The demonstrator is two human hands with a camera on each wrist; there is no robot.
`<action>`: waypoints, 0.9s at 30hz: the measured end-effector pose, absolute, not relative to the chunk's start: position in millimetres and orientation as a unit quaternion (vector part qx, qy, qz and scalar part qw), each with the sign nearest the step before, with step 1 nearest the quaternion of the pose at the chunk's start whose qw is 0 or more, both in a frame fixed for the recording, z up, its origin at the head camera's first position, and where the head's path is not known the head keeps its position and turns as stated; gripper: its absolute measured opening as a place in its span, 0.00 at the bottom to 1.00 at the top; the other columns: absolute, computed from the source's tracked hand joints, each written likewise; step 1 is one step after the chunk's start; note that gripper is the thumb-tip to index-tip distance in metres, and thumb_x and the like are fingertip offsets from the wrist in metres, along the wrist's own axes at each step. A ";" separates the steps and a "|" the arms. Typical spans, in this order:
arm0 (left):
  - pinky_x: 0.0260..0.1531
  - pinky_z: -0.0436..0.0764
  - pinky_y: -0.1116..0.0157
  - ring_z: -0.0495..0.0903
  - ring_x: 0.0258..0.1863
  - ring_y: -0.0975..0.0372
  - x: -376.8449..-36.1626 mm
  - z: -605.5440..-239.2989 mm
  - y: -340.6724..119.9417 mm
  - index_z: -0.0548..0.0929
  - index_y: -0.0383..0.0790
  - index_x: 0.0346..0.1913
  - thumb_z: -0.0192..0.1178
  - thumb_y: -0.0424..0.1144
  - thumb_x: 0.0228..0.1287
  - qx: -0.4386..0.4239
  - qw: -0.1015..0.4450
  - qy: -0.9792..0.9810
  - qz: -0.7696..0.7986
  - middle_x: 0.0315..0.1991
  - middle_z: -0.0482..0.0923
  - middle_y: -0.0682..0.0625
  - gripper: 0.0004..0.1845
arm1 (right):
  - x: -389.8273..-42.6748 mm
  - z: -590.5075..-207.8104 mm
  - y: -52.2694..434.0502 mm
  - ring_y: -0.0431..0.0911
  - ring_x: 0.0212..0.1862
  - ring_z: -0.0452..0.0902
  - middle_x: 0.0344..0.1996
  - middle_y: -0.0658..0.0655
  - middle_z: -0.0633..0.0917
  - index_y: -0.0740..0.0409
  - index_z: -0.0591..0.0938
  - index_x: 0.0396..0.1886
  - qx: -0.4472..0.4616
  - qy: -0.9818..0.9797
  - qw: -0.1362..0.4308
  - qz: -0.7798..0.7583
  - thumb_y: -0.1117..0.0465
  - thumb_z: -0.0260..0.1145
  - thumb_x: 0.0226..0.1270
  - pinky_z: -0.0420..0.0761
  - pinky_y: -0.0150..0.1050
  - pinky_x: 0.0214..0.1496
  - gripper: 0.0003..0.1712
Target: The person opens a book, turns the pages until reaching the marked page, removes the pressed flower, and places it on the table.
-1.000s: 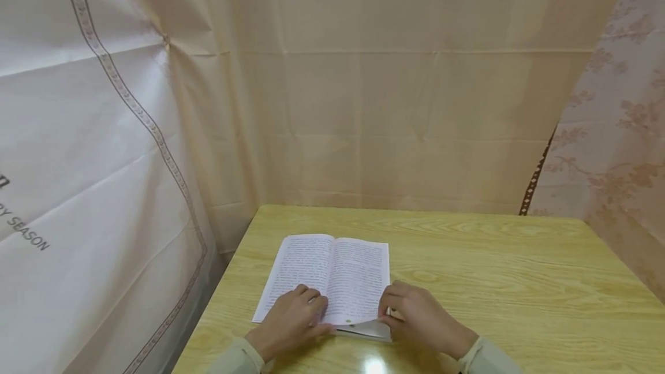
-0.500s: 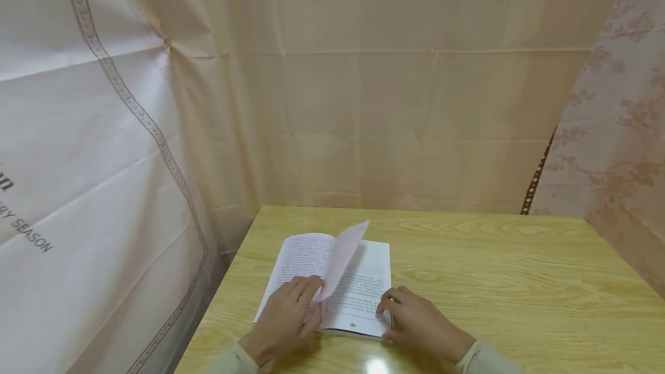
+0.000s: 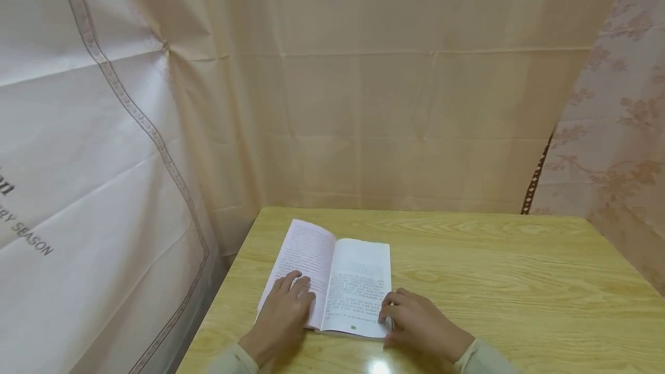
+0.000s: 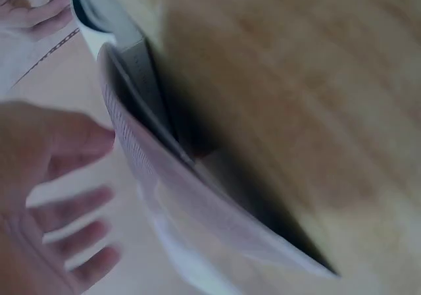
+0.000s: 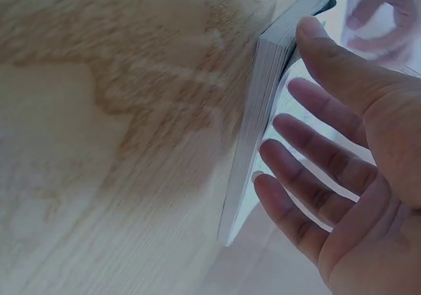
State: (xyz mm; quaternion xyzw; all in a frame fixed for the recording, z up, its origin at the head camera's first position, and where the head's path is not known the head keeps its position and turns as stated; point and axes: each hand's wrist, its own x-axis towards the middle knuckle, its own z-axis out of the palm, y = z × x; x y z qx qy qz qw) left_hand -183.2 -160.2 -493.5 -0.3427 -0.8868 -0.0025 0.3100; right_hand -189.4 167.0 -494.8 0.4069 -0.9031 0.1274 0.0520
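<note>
An open book (image 3: 358, 287) lies on the wooden table, printed text on both pages. Its left-hand leaves (image 4: 164, 170) bow up from the table in the left wrist view. Over the lower part of the left page is my left hand (image 3: 283, 310), fingers spread and relaxed, with the thumb close to the page's lower edge. At the bottom right corner of the book is my right hand (image 3: 421, 322). In the right wrist view its loosely bent fingers (image 5: 309, 189) lie along the page side, the thumb near the corner of the page block (image 5: 253, 117); nothing is pinched.
The yellow wood-grain table (image 3: 493, 281) extends to the right of the book. Beige cloth (image 3: 395, 103) hangs behind it, a white printed sheet (image 3: 104, 189) on the left, and a flowered cloth (image 3: 618, 149) on the right.
A leaf first lifted at the right corner has swung over to the left side, exposing a new right page. My left hand has shifted left; the right hand has stayed by the corner.
</note>
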 end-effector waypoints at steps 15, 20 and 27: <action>0.35 0.77 0.63 0.74 0.39 0.59 -176.0 -506.1 -144.7 0.83 0.48 0.34 0.61 0.71 0.63 -0.348 0.196 -0.917 -0.004 0.37 0.77 0.55 0.28 | -191.8 -492.4 168.0 0.32 0.39 0.73 0.37 0.39 0.85 0.47 0.90 0.35 0.481 -0.851 0.132 0.162 0.59 0.78 0.62 0.77 0.24 0.39 0.04; 0.33 0.78 0.64 0.75 0.38 0.59 -176.6 -508.6 -140.2 0.83 0.47 0.31 0.60 0.72 0.63 -0.344 0.211 -0.915 0.012 0.36 0.78 0.55 0.30 | -192.0 -491.2 167.7 0.32 0.41 0.74 0.39 0.37 0.84 0.45 0.88 0.35 0.466 -0.846 0.174 0.191 0.56 0.74 0.69 0.77 0.23 0.41 0.02; 0.31 0.79 0.63 0.77 0.36 0.60 -178.4 -505.8 -139.6 0.82 0.48 0.27 0.57 0.71 0.65 -0.354 0.231 -0.906 0.009 0.34 0.79 0.56 0.29 | -190.6 -488.6 168.4 0.32 0.42 0.75 0.40 0.37 0.82 0.44 0.87 0.35 0.468 -0.822 0.231 0.228 0.59 0.78 0.62 0.77 0.22 0.43 0.07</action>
